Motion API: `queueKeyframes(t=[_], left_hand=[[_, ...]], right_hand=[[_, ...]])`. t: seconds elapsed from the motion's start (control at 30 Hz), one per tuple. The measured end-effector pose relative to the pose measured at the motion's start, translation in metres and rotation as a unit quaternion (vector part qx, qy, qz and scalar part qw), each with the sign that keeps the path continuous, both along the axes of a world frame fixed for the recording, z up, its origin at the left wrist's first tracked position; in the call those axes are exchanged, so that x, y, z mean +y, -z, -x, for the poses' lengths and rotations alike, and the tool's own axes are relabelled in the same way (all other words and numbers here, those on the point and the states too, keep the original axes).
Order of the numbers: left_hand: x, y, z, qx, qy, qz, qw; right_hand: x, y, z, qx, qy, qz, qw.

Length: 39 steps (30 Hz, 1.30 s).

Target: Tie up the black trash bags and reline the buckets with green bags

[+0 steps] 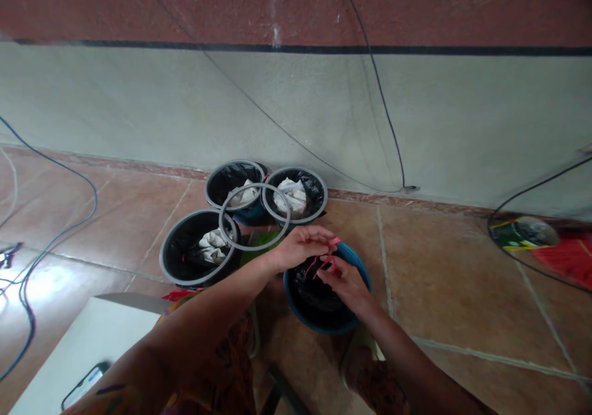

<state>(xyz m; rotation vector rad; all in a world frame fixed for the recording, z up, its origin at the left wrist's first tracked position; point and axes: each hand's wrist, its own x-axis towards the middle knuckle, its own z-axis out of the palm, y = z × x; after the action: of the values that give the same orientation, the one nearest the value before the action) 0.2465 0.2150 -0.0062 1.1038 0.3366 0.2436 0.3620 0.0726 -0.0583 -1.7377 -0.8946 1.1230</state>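
Note:
A blue bin (365,267) stands on the floor between my feet, with a black plastic bag (319,295) inside it. Over its far rim, my left hand (303,246) has its fingers closed on a thin red string (329,259). My right hand (346,284) pinches the same string from the near side, and loose strands hang down toward the bag. A loose grey ring (224,208) rests across the other bins to the left of my hands.
Three bins lined with black bags, the near-left bin (163,258) among them, hold white crumpled material. A white surface (78,341) bearing a phone (86,387) is at lower left. Blue cables (95,199) lie on the left floor; a green-yellow package (522,233) lies right.

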Motion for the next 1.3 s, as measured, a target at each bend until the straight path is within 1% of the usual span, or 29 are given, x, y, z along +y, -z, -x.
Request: queueKeyframes(t=[0.1,0.17,0.2,0.27,0.3,0.37,0.43,0.47,0.53,0.57,0.6,0.63,0.7,0.77,0.8,0.83,0.9,0.97,1.0,1.07,1.1,1.17,1.23,1.3], left_hand=[[-0.004,0.001,-0.002,-0.005,0.034,-0.006,0.999],[-0.007,0.004,-0.004,-0.006,0.055,-0.028,0.998],[-0.008,0.006,-0.004,0.001,0.056,-0.054,0.997],[-0.007,0.01,-0.004,0.042,0.04,-0.149,0.987],[-0.006,0.011,-0.003,0.079,0.028,-0.209,0.974],[-0.004,0.016,-0.001,0.157,0.027,-0.316,0.935],[-0.005,0.025,0.001,0.2,0.072,-0.375,0.902],[-0.008,0.031,0.001,0.202,0.104,-0.387,0.894],[-0.017,0.047,-0.001,0.194,0.152,-0.379,0.892],[-0.023,0.056,-0.004,0.194,0.157,-0.356,0.901],[-0.028,0.065,-0.007,0.199,0.147,-0.321,0.914],[-0.033,0.072,-0.011,0.211,0.12,-0.277,0.93],[-0.038,0.084,-0.017,0.241,0.036,-0.185,0.952],[-0.038,0.086,-0.022,0.264,-0.034,-0.108,0.958],[-0.037,0.085,-0.023,0.268,-0.046,-0.078,0.959],[-0.036,0.082,-0.023,0.265,-0.039,-0.054,0.962],[-0.036,0.076,-0.021,0.243,0.018,-0.029,0.969],[-0.039,0.071,-0.02,0.209,0.085,-0.043,0.973],[-0.042,0.07,-0.019,0.194,0.106,-0.066,0.973],[-0.048,0.071,-0.019,0.183,0.125,-0.142,0.965],[-0.051,0.072,-0.019,0.192,0.131,-0.189,0.954],[-0.055,0.074,-0.019,0.236,0.15,-0.268,0.922],[-0.055,0.075,-0.017,0.287,0.176,-0.307,0.89],[-0.054,0.076,-0.014,0.326,0.186,-0.327,0.868]], right_hand=[[0.001,-0.002,0.003,0.047,0.009,0.0,0.999],[0.001,-0.002,0.004,0.092,0.025,0.003,0.995],[0.002,-0.003,0.004,0.117,0.036,0.004,0.993],[0.002,-0.004,0.002,0.161,0.062,-0.001,0.985],[0.002,-0.005,0.001,0.178,0.077,-0.004,0.981],[0.002,-0.007,-0.002,0.204,0.101,-0.004,0.974],[0.002,-0.009,-0.003,0.223,0.112,0.002,0.968],[0.002,-0.01,-0.004,0.23,0.11,0.005,0.967],[0.001,-0.011,-0.005,0.243,0.095,0.0,0.965],[0.001,-0.012,-0.006,0.246,0.085,-0.005,0.965],[0.001,-0.012,-0.008,0.245,0.077,-0.009,0.967],[0.0,-0.013,-0.011,0.238,0.073,-0.01,0.969],[-0.001,-0.014,-0.018,0.216,0.089,-0.003,0.972],[-0.002,-0.016,-0.026,0.212,0.127,-0.003,0.969],[-0.002,-0.017,-0.028,0.225,0.147,-0.009,0.963],[-0.002,-0.018,-0.029,0.247,0.162,-0.017,0.955],[-0.002,-0.02,-0.027,0.3,0.171,-0.032,0.938],[0.001,-0.022,-0.021,0.348,0.164,-0.048,0.922],[0.002,-0.022,-0.018,0.367,0.161,-0.056,0.914],[0.004,-0.022,-0.014,0.394,0.164,-0.069,0.902],[0.005,-0.021,-0.015,0.4,0.168,-0.074,0.898],[0.004,-0.019,-0.022,0.401,0.184,-0.081,0.894],[0.0,-0.018,-0.033,0.391,0.209,-0.086,0.892],[-0.004,-0.019,-0.045,0.382,0.237,-0.096,0.888]])
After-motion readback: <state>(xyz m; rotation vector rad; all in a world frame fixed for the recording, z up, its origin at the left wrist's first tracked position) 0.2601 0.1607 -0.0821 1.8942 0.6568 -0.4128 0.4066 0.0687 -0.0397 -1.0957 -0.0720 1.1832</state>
